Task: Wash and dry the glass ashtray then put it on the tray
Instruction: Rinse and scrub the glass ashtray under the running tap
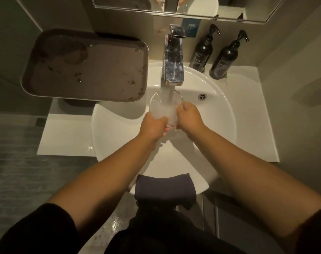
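The round clear glass ashtray (162,105) is tilted under running water from the chrome tap (173,57), over the white basin (220,121). My left hand (153,126) grips its lower left rim and my right hand (189,116) grips its lower right rim. The dark grey tray (86,66) lies left of the tap, wet with drops and puddles. A folded dark cloth (164,187) hangs over the basin's near rim.
Two dark pump bottles (201,50) (223,59) stand at the back right of the white counter (251,116). An overflow hole (202,96) sits in the basin's right wall. A mirror (174,6) runs along the top. The floor below is wet.
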The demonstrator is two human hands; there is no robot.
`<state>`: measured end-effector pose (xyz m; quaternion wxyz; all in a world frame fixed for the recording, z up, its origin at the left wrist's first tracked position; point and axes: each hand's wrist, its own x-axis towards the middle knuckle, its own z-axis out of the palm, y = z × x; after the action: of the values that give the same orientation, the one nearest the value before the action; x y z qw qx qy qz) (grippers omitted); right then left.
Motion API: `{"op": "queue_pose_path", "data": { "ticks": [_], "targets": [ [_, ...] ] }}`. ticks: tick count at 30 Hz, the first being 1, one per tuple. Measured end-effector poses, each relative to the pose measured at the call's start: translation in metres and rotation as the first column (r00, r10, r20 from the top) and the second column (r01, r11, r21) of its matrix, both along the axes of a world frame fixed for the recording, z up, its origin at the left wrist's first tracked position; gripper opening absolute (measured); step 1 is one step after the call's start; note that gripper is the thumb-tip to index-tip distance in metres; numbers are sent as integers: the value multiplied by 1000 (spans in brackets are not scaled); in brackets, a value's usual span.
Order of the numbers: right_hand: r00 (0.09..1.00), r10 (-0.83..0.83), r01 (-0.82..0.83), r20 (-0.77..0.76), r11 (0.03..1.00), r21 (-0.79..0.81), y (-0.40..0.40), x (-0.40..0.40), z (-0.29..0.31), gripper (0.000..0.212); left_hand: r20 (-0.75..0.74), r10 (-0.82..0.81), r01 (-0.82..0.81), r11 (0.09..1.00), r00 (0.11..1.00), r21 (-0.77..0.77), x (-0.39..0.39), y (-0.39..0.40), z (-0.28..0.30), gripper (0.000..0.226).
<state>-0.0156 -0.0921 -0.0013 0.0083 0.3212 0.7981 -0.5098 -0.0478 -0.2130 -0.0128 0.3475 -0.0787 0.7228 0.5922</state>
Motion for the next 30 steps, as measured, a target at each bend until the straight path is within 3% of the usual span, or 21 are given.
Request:
{"op": "queue_pose_path", "data": {
  "ticks": [3, 5, 6, 8, 10, 11, 12, 14, 16, 19, 20, 21, 23, 25, 26, 28, 30],
  "targets": [
    [999, 32, -31, 38, 999, -35, -1, 6, -3, 33, -196, -206, 148, 950, 959, -273, -23, -13, 1, 20],
    [996, 55, -45, 76, 991, -125, -1, 8, -3, 32, -326, -448, 191, 785, 833, -590, -38, -21, 2, 22],
    [994, 61, -46, 95, 987, -156, -1, 8, -2, 32, -359, -515, 163, 719, 779, -676, -40, -23, 3, 22],
    [992, 61, -38, 115, 981, -192, 2, 5, -1, 30, -427, -491, 155, 773, 759, -615, -35, -19, 8, 23],
    [995, 35, -14, 93, 977, -215, 5, 3, 1, 30, -398, -294, 196, 943, 869, -269, -21, -12, 14, 32],
    [998, 7, 8, 67, 977, -214, 6, 3, 1, 29, -330, -205, 186, 979, 922, -88, -12, -10, 15, 42],
    [999, -21, 29, 41, 979, -201, 7, 5, 1, 26, -281, -173, 178, 984, 944, -8, -8, -10, 15, 45],
    [1000, -22, 24, 12, 985, -172, 6, 10, 1, 21, -274, -236, 214, 971, 932, -106, -14, -11, 11, 29],
    [997, 62, -54, 42, 984, -169, 6, 12, 1, 19, -262, -373, 278, 900, 890, -335, -35, -14, 10, 13],
    [971, 225, -209, 81, 963, -170, 18, 7, 6, 23, -297, -621, 420, 741, 725, -525, -56, -13, 11, 19],
    [973, 225, -214, 60, 965, -151, 21, 4, 8, 23, -350, -637, 395, 732, 687, -555, -56, -10, 13, 20],
    [984, 176, -173, 17, 977, -128, 22, 2, 10, 23, -407, -593, 329, 765, 694, -554, -50, -6, 15, 23],
    [996, -28, 17, -83, 992, -123, 17, -2, 9, 23, -486, -334, 121, 901, 808, -417, -30, 4, 15, 26],
    [976, -188, 171, -112, 975, -142, 9, -3, 4, 18, -344, -58, -6, 984, 937, -181, -9, 13, 14, 35],
    [973, -205, 192, -110, 974, -118, 7, -3, 2, 17, -241, -8, -12, 997, 970, -79, -2, 15, 14, 40],
    [985, -127, 117, -114, 989, -87, 13, -1, -1, 19, -188, -93, 89, 996, 978, -30, -8, 12, 12, 35],
    [995, 13, -28, -96, 987, -156, 22, -1, 2, 19, -263, -274, 226, 954, 925, -198, -28, 4, 15, 20]
  ]
}}
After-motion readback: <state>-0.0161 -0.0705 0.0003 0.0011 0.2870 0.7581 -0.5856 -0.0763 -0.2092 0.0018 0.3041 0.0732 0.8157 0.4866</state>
